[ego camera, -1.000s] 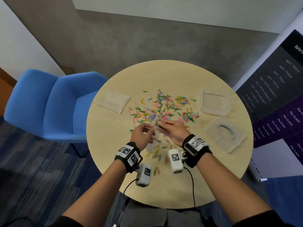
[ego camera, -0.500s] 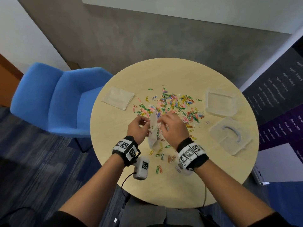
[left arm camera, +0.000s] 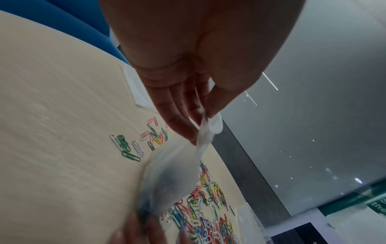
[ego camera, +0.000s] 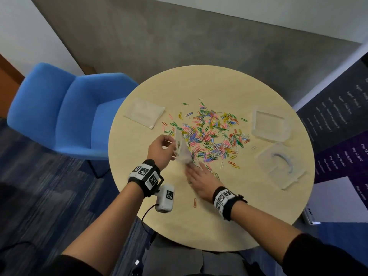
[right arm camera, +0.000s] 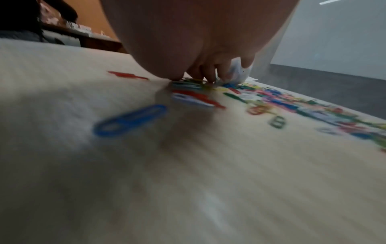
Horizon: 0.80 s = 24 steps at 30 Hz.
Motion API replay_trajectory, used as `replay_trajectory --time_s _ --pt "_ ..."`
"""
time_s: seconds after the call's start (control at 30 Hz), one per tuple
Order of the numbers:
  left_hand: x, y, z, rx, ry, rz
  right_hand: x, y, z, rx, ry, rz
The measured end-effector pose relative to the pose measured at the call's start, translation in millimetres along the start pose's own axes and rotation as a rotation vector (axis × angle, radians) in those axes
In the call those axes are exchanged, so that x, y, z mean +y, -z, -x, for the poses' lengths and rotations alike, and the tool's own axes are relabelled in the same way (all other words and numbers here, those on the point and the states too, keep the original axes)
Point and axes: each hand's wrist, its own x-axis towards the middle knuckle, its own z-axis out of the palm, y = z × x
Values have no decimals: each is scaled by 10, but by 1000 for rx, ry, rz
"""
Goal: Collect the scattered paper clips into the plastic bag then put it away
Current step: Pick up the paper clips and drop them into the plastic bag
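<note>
On my left a blue chair (ego camera: 59,116) stands against the round table (ego camera: 199,226), whose near edge sits just in front of me with bare wood between it and my wrists. A flat clear packet (ego camera: 144,112) lies at the far left of the tabletop. My left hand (ego camera: 160,150) is raised above the table, thumb and fingertips (left arm camera: 215,105) pinching the top edge of the plastic bag (ego camera: 182,154), which hangs down to the wood; I cannot tell what is in it. My right hand (ego camera: 201,181) lies low at the bag's bottom, fingers (right arm camera: 208,74) bent down onto the nearest clips beside it; whether they grip any I cannot tell. The paper clips (ego camera: 211,134) spread from the bag to the right across the middle. One red clip (ego camera: 195,202) lies alone near my right wrist. At the right edge sit a clear box (ego camera: 269,126) and, nearer, a clear lid (ego camera: 280,166).
</note>
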Motion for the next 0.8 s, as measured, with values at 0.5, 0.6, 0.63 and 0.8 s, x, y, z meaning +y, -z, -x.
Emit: replay_trajectory --time_s 0.5,0.6,0.63,0.8 --pt "51 -67 -161 -10 1 46 -365 38 701 -207 -154 -1045" --pt "60 -77 -188 -19 -4 30 -75 93 535 -29 -376 -1106" --pt "64 -80 -197 -21 -6 25 50 143 508 36 -435 -1103" --pt "68 -50 -237 -19 -3 26 373 284 746 -57 -582 -1268"
